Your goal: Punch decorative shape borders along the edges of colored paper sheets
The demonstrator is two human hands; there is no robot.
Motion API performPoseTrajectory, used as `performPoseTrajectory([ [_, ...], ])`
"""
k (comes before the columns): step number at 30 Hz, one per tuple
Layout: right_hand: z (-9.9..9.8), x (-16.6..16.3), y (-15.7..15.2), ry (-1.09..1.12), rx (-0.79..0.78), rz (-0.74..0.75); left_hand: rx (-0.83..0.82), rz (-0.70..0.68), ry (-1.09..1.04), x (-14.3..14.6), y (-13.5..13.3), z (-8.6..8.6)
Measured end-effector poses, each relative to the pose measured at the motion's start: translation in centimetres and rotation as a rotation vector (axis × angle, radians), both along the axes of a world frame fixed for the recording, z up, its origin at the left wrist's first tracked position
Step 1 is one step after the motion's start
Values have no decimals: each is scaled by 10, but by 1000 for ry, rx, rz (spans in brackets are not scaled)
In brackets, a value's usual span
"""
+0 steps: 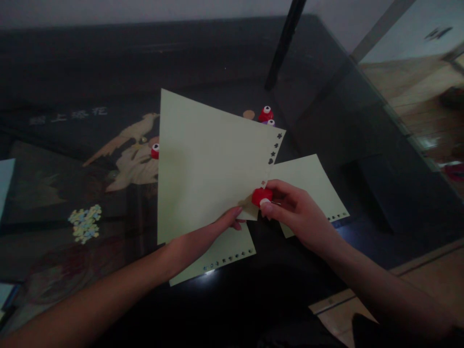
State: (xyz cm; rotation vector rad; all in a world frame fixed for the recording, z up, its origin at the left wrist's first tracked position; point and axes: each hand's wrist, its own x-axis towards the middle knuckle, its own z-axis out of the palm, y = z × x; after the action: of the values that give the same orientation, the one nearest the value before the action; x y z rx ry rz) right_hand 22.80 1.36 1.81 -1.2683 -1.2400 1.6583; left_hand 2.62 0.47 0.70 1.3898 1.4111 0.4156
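- Behind the held sheet [206, 154], a purple punch [270, 123] is mostly hidden and a red punch [155, 153] at its left edge is partly covered.
- The dark tabletop [322, 106] also carries a lower sheet [232, 246], a right sheet [308, 183], both with punched edges, and a pile of small pale pieces [85, 223].
- The right hand [293, 208] has its fingers closed around the held punch [261, 195], at the held sheet's right edge below some cut shapes.
- The left hand [229, 220] pinches that sheet's lower edge.
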Motion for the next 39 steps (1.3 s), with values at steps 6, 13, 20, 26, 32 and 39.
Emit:
performPoseTrajectory([
  [6, -1, -1, -1, 12, 8, -4, 14, -6, 17, 0, -1, 0],
  [13, -2, -1, 0, 29, 5, -9, 3, -25, 10, 0, 0, -2],
  [20, -3, -1, -1, 54, -2, -32, 15, 10, -27, -1, -1, -2],
  [26, -3, -2, -1, 63, 5, -32, 11, 6, -50, 0, 0, -3],
  [32, -2, -1, -2, 43, 6, -31, -12, 25, -63, 1, 0, 0],
  [39, -3, -1, -2, 34, 2, -34, -13, 7, -35, 1, 0, 1],
])
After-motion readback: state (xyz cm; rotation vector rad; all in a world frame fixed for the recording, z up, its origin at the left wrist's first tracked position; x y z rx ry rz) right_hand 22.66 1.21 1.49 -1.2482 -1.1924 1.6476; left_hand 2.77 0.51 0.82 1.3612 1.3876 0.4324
